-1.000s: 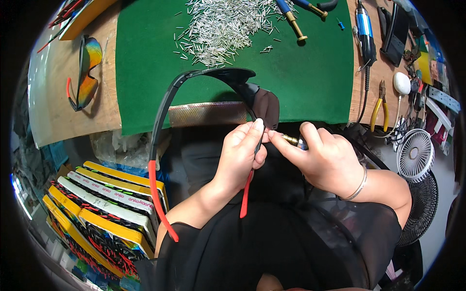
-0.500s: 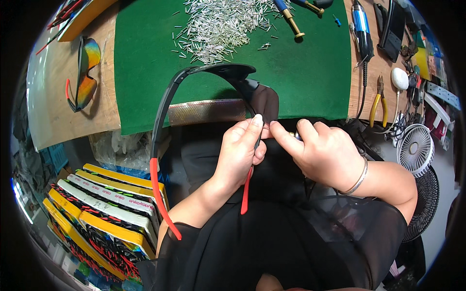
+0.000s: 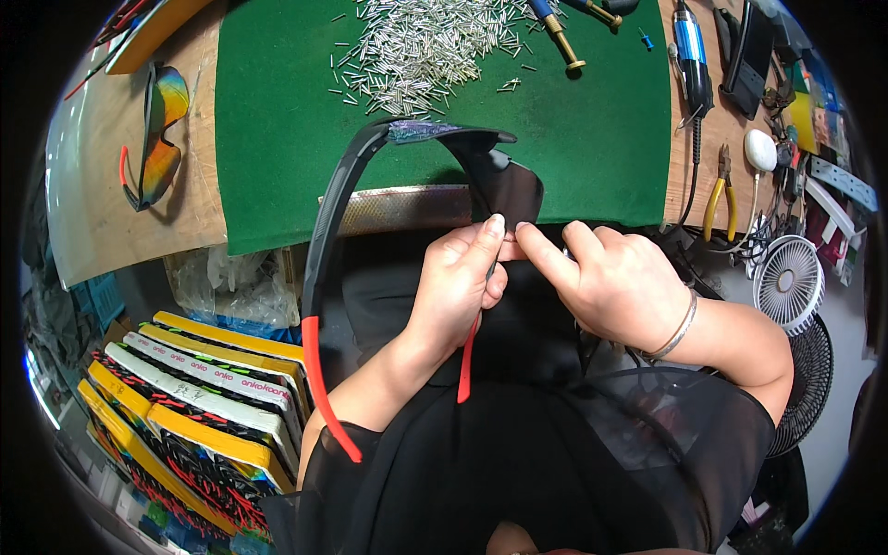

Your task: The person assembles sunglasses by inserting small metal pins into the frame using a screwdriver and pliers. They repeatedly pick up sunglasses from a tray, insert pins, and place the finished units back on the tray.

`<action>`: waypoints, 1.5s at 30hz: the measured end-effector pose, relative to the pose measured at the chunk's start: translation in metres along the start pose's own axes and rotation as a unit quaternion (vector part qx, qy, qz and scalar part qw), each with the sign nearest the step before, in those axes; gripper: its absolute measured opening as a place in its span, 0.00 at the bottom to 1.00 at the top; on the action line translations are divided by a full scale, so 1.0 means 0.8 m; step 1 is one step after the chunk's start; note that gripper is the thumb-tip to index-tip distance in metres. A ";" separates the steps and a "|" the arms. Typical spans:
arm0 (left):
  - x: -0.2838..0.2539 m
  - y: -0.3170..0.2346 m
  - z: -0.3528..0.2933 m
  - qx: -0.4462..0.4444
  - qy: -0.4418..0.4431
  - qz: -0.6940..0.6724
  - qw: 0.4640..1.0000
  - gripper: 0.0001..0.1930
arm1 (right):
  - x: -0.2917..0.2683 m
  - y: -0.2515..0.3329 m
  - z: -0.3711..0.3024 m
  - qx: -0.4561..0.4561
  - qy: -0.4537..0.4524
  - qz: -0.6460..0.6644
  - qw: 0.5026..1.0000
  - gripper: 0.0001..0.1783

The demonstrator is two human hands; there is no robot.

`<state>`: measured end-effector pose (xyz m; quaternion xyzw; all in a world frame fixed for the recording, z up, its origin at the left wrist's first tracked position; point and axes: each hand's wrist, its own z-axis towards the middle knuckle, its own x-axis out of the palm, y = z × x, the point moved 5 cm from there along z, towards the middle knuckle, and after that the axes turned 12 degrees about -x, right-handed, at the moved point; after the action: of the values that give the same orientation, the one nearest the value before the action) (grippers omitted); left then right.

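My left hand [image 3: 450, 282] grips a pair of black wraparound sunglasses [image 3: 338, 199] in front of my body, at the hinge end of one temple. Their dark lens [image 3: 514, 190] points away from me; both temples end in red tips, one hanging by my left forearm, the other below my left fingers. My right hand [image 3: 622, 289] is closed, its index fingertip against the frame beside my left thumb. A small glint shows behind that finger, but what the right hand holds is hidden. Beyond lies a green mat [image 3: 592, 139] with a heap of small metal pins [image 3: 421, 65].
Another pair of sunglasses with orange lenses [image 3: 165, 171] lies at left. On the right are yellow-handled pliers [image 3: 721, 205], a blue corded tool [image 3: 690, 46] and a white fan [image 3: 788, 277]. A blue-and-brass tool [image 3: 561, 42] rests near the pins. Yellow-edged boxes [image 3: 217, 430] stand lower left.
The sunglasses have turned slightly and shifted right, showing a shiny patterned patch on the top of the frame. Both hands stay almost in place.
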<state>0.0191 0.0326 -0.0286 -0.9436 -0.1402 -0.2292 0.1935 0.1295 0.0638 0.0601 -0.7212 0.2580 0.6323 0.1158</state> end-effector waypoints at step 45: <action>-0.003 -0.002 0.001 -0.015 0.002 0.007 1.000 0.18 | 0.008 -0.003 0.001 -0.004 -0.016 0.014 1.000 0.23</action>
<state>0.0167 0.0336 -0.0297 -0.9470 -0.1299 -0.2315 0.1808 0.1306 0.0649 0.0535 -0.7077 0.2638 0.6464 0.1079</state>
